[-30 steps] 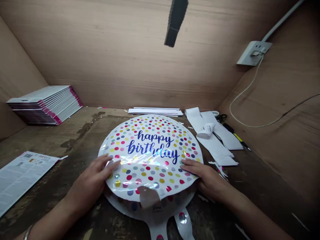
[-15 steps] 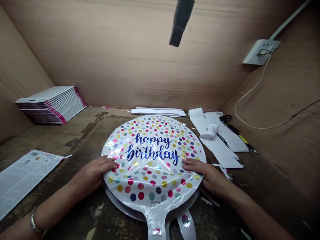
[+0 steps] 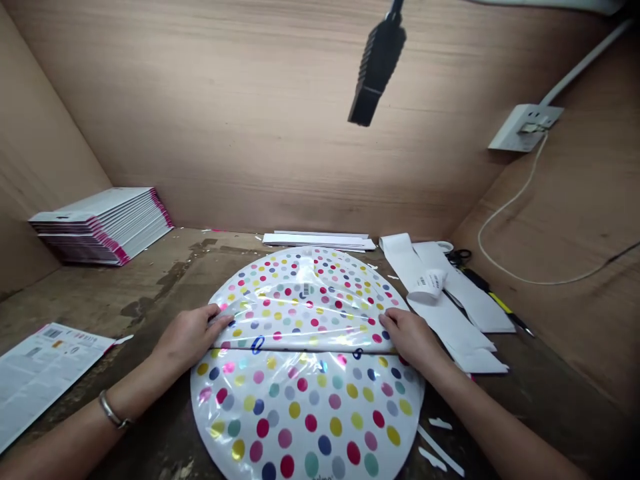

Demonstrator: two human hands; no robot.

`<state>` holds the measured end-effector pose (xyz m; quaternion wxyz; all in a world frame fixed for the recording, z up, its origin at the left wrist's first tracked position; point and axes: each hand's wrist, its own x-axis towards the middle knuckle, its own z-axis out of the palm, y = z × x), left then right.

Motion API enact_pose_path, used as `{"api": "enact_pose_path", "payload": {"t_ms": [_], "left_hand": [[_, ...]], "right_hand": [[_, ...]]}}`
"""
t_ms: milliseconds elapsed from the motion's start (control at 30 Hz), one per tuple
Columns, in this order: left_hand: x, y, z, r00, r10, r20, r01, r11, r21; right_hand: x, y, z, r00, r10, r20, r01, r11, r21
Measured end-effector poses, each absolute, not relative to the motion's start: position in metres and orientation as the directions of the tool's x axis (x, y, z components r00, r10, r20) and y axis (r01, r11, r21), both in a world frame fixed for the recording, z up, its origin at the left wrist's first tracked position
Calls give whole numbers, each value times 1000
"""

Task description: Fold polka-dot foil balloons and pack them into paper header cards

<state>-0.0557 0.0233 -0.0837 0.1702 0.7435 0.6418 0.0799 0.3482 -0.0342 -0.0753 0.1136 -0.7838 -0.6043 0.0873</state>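
Observation:
A round white foil balloon [image 3: 310, 400] with coloured dots lies on the worktable in front of me. A crease runs across its middle, and the far part [image 3: 300, 293], bearing a small barcode, is doubled over. Only scraps of blue lettering show along that crease. On the left edge of the folded part, my left hand [image 3: 193, 333] pinches the foil between thumb and fingers. My right hand [image 3: 407, 333] grips the opposite edge at about the same height. The balloon's near end runs out of the picture.
Stacked white packs with pink edges [image 3: 107, 227] stand at the back left, and a printed pack [image 3: 50, 373] lies nearer. Paper strips [image 3: 320, 240] lie behind the balloon. To the right are a label strip [image 3: 430, 287], scissors [image 3: 459, 256] and a yellow-black pen-like tool [image 3: 503, 307]. A black connector [image 3: 377, 70] hangs above.
The balloon's flat "happy birthday" face is now folded across, hiding most of the lettering. Both hands went from resting flat to pinching its edges. The view has tilted up slightly.

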Motion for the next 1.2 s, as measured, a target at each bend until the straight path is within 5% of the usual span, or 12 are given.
{"api": "enact_pose_path", "payload": {"t_ms": [300, 600, 1000, 1100, 1200], "left_hand": [[-65, 10, -84, 152, 981, -118, 932, -103, 349], [-72, -1, -84, 115, 982, -150, 964, -73, 255], [-74, 17, -83, -4, 983, -186, 983, 38, 181], [-60, 13, -74, -14, 998, -64, 997, 19, 71], [-19, -13, -74, 284, 948, 140, 951, -297, 84]], "right_hand": [[337, -47, -77, 293, 955, 50, 954, -289, -85], [339, -69, -75, 172, 985, -22, 984, -173, -46], [340, -53, -77, 236, 971, -27, 971, -235, 39], [338, -56, -78, 229, 973, -27, 972, -228, 50], [340, -58, -78, 231, 973, -25, 971, -229, 71]]}}
